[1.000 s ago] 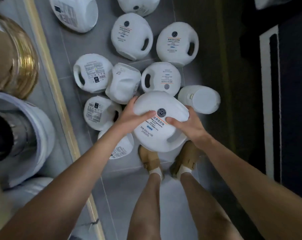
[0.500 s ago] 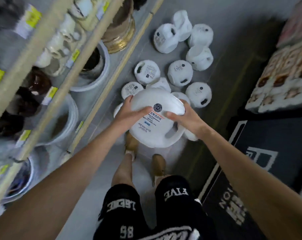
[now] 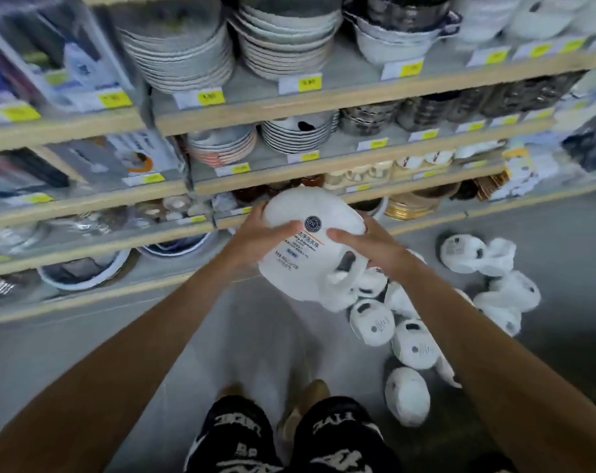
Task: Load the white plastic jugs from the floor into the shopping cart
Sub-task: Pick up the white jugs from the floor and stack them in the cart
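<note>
shelving (image 3: pixel 289 109): fills the top half of the view, several wood-edged tiers, all motion-blurred.
floor (image 3: pixel 238 336): grey, runs from the bottom shelf down to the person's legs.
dishes: stacked bowls (image 3: pixel 183 52) and plates (image 3: pixel 286 46) on the top tier; smaller stacks on the tiers below; a gold-rimmed bowl (image 3: pixel 412 204) on a low tier, just right of the held jug.
shorts (image 3: pixel 289 438): black with white lettering, bottom centre.
floor jugs (image 3: pixel 414 344): white, lying on their sides on the floor to the person's right. One cluster sits directly below and right of the held jug, packed close, some touching. A second cluster lies further right, near the bottom shelf. Exact count unclear because of blur.
held jug (image 3: pixel 310 261): white plastic, in the air at arm's length, in front of the lower shelves and clear of the floor. Tilted, printed label toward the camera, handle at its lower right.
left grip (image 3: pixel 255 230): bare hand wrapped on the jug's upper left side, fingers behind, thumb across the front by the label.
right grip (image 3: pixel 368 247): bare hand wrapped on the jug's upper right side, just above the handle, thumb lying on the front.
shoes (image 3: pixel 310 401): tan, on the floor below the jug, partly hidden by the shorts.
price tags (image 3: pixel 211 97): yellow, along the shelf edges, unreadable.
</note>
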`<act>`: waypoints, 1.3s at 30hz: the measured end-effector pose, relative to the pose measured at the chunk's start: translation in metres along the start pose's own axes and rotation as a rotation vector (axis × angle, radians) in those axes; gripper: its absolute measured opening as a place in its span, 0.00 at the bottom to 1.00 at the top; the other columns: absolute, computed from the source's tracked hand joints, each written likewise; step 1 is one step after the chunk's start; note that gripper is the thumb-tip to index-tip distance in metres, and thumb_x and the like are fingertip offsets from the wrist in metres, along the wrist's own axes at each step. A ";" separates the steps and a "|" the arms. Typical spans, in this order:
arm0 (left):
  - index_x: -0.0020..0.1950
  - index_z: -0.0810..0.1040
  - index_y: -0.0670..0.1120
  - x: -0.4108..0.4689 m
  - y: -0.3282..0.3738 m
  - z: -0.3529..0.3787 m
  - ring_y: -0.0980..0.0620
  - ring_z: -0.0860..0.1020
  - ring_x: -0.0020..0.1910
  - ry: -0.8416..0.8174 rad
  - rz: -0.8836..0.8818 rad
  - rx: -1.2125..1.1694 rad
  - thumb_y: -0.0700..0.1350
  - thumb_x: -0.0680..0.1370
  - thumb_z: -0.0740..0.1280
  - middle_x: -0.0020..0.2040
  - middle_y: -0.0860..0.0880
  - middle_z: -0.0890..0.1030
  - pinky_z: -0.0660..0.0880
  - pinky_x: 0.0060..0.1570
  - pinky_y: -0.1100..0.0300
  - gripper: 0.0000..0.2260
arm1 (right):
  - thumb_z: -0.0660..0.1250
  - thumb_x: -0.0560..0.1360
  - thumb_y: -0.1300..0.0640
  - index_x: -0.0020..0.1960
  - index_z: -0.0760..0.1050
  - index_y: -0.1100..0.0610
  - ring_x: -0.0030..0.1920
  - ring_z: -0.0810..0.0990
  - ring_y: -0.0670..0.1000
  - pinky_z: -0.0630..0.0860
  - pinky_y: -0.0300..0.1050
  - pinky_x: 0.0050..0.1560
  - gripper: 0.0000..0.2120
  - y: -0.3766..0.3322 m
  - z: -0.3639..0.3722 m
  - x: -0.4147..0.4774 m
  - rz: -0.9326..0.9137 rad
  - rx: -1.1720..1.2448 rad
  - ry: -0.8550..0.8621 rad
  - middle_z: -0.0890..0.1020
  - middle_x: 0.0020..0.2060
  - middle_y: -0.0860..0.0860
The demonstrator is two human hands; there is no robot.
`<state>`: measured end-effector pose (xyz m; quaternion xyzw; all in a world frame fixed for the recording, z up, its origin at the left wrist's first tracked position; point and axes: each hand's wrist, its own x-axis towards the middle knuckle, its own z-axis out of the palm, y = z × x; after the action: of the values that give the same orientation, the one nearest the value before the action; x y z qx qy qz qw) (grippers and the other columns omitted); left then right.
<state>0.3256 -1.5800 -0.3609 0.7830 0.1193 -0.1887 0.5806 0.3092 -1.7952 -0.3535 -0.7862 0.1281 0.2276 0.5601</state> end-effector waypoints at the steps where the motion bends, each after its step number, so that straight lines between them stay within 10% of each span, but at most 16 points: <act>1: 0.67 0.66 0.51 -0.009 0.000 -0.021 0.57 0.80 0.46 0.036 -0.001 -0.018 0.52 0.69 0.76 0.55 0.52 0.78 0.78 0.42 0.63 0.31 | 0.74 0.71 0.48 0.53 0.73 0.46 0.44 0.80 0.41 0.78 0.39 0.43 0.14 -0.016 0.015 0.001 -0.038 -0.020 -0.021 0.81 0.45 0.43; 9: 0.73 0.62 0.53 -0.093 -0.037 -0.191 0.48 0.75 0.60 0.333 0.047 -0.055 0.63 0.63 0.75 0.62 0.52 0.73 0.74 0.59 0.49 0.43 | 0.76 0.69 0.51 0.60 0.70 0.50 0.45 0.77 0.40 0.73 0.33 0.39 0.24 -0.124 0.170 -0.017 -0.281 -0.127 -0.181 0.79 0.46 0.41; 24: 0.69 0.63 0.53 -0.262 -0.161 -0.478 0.48 0.78 0.56 0.613 0.102 -0.115 0.65 0.61 0.74 0.60 0.50 0.75 0.78 0.54 0.48 0.42 | 0.77 0.64 0.42 0.67 0.69 0.44 0.58 0.80 0.48 0.77 0.49 0.58 0.34 -0.242 0.492 -0.086 -0.457 -0.351 -0.617 0.80 0.59 0.45; 33: 0.75 0.57 0.51 -0.298 -0.233 -0.597 0.50 0.76 0.59 0.746 0.071 -0.224 0.57 0.72 0.72 0.67 0.47 0.71 0.77 0.49 0.58 0.37 | 0.76 0.69 0.56 0.64 0.70 0.47 0.46 0.77 0.37 0.73 0.25 0.35 0.26 -0.279 0.657 -0.084 -0.518 -0.301 -0.678 0.78 0.51 0.41; 39: 0.74 0.57 0.50 -0.300 -0.268 -0.695 0.56 0.78 0.53 0.875 0.029 -0.335 0.57 0.72 0.72 0.62 0.50 0.74 0.78 0.44 0.60 0.37 | 0.76 0.69 0.55 0.68 0.69 0.49 0.49 0.79 0.43 0.76 0.39 0.44 0.31 -0.325 0.779 -0.056 -0.557 -0.335 -0.824 0.79 0.56 0.48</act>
<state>0.0556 -0.8276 -0.2850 0.6860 0.3709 0.1890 0.5968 0.2422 -0.9563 -0.2684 -0.7144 -0.3551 0.3778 0.4698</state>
